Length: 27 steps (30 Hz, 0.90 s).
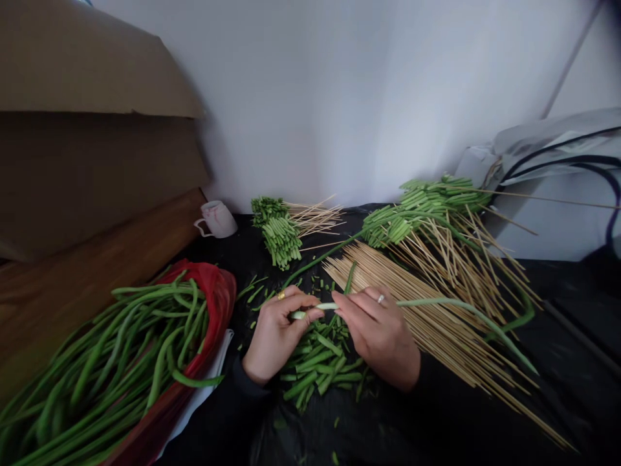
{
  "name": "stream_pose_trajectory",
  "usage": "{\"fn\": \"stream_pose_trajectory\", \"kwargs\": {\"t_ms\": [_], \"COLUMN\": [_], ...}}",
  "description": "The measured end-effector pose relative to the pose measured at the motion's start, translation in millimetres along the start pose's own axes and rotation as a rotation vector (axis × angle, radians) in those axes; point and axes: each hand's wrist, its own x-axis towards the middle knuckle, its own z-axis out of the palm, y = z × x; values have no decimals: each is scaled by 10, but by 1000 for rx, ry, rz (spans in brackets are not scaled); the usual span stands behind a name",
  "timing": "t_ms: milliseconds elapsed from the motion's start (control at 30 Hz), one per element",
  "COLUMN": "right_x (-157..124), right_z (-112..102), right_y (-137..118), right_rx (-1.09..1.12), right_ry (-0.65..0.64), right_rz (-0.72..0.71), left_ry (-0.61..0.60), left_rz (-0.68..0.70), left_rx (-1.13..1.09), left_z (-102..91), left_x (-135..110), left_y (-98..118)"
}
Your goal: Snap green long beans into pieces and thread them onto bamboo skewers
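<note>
Between my two hands stretches a long pale-green bean (436, 301), its tail trailing off to the right over the sticks. My left hand (279, 330), with a gold ring, pinches it near one end. My right hand (381, 333), wearing a ring with a stone, grips it a little farther along. Another long bean (320, 257) runs from behind my left hand toward the back right. Under both hands lies a heap of short cut bean pieces (325, 366) on black plastic sheeting. A loose bundle of thin wooden skewers (436, 330) spreads to the right of my hands.
At left, a red bag (220, 294) overflows with long beans (111, 349). Beans threaded on skewers form one pile (281, 239) at the back centre and a larger pile (436, 200) at right. A white mug (218, 219) stands by a cardboard box (97, 155).
</note>
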Motion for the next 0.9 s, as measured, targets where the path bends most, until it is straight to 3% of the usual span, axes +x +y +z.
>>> {"fn": "stream_pose_trajectory", "kwargs": {"t_ms": [200, 433, 567, 667, 767, 900], "right_x": [-31, -41, -51, -57, -63, -63], "right_z": [61, 77, 82, 81, 76, 62], "right_y": [-91, -73, -43, -25, -16, -12], "right_rx": [156, 139, 115, 106, 87, 47], "right_ry": [14, -36, -78, -86, -85, -91], "right_rz": [78, 91, 98, 93, 57, 29], "left_ry": [72, 162, 259, 199, 78, 75], "left_rz": [-141, -458, -546, -629, -618, -504], "left_rx": [-290, -791, -1034, -1172, -1101, -661], "left_z": [23, 46, -36, -67, -41, 12], "left_x": [10, 14, 68, 92, 76, 33], "left_y": [50, 12, 3, 15, 27, 34]}}
